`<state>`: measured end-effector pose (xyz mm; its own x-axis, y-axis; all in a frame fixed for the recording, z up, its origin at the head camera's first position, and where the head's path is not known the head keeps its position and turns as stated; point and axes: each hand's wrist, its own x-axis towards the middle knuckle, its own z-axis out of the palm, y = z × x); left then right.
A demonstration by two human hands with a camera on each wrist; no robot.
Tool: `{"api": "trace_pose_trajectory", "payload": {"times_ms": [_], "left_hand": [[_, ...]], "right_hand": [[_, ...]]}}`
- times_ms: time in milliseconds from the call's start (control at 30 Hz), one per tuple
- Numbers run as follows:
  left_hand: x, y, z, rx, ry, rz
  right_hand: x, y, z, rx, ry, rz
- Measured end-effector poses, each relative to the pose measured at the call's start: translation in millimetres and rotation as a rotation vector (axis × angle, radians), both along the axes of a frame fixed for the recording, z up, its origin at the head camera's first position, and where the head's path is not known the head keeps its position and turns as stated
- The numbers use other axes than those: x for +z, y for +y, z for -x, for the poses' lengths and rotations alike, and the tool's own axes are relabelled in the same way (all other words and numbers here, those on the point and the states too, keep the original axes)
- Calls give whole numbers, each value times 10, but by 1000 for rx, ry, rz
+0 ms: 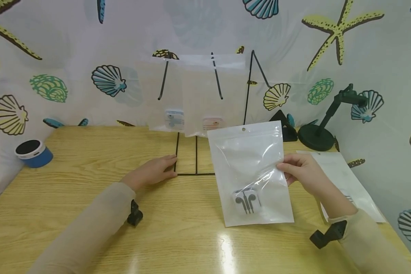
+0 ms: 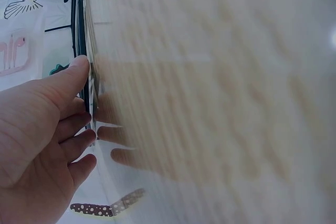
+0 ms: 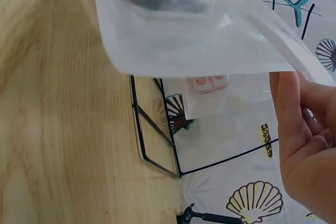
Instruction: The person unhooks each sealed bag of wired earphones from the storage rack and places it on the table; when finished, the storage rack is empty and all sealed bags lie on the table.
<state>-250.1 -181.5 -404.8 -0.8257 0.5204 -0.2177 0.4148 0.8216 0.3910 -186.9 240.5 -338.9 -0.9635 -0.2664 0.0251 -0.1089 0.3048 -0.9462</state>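
My right hand [image 1: 303,173] pinches the side edge of a white-and-clear zip bag [image 1: 222,160], with thumb and fingers on opposite faces. Inside the bag lies a small white case of earphones [image 1: 247,201]. The bag is tilted slightly in front of a black wire display rack [image 1: 196,154] and covers part of its base. My left hand [image 1: 154,171] rests at the left side of that base, its fingertips along the wire in the left wrist view. Two similar bags hang on the rack, one with a blue case [image 1: 174,120], the other with a pink case [image 1: 213,123].
Another white bag [image 1: 342,179] lies at the right of the wooden table [image 1: 150,243]. A black stand with an arm [image 1: 316,137] is at the back right, beside a black angular object [image 1: 287,131]. A blue-and-white cylinder [image 1: 34,154] stands at the far left.
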Motion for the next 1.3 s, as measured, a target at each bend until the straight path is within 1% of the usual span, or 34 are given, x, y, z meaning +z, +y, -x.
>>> {"api": "trace_pose_trajectory", "payload": {"times_ms": [67,200,333,500,667,867,967,1133,1300], "left_hand": [[-2,-2,1,-2,3,1],[3,-3,-4,-9,12,3],[1,-4,-8,-14,15,2],[0,0,-8,-14,16,3],[1,2,-6,-9,15,3],[0,1,-5,-14,21,5],[-22,-9,4,-22,24,8],[-50,-19,26,-15,12,8],[-38,-14,27,-7,3,-10]], "right_hand": [[-42,71,-29,-6,-28,1],[-111,209,-90,14,-62,50],[-182,344,-156,31,-120,108],[-301,517,-229,54,-191,130],[-409,679,-257,53,-235,84],[-468,801,-266,16,-270,-38],[-493,845,-264,10,-284,-91],[-524,902,-254,36,-322,-123],[-534,918,-251,78,-346,-181]]}}
